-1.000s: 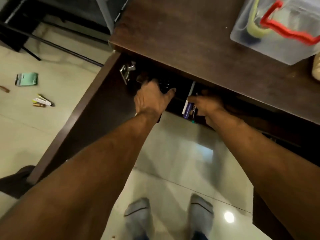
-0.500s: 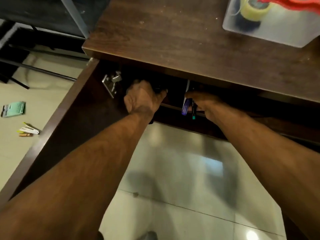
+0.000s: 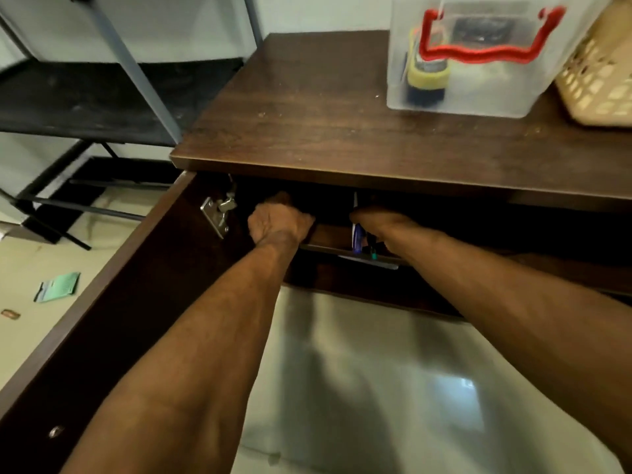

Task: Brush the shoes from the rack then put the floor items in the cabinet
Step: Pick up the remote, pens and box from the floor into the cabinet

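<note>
Reaching into the dark brown wooden cabinet [image 3: 342, 138], we clench our left hand [image 3: 278, 222] while our right hand [image 3: 379, 222] grasps blue and green pens [image 3: 358, 237], tips toward six o'clock.

I am looking at a home interior, likely an entryway or storage corner: a dark wood cabinet [image 3: 342, 107] with its door [image 3: 113, 313] open, a metal rack [image 3: 102, 97] beside it, glossy floor tiles [image 3: 376, 371], and a plastic box [image 3: 478, 63] and basket [image 3: 602, 80] on top.
</note>
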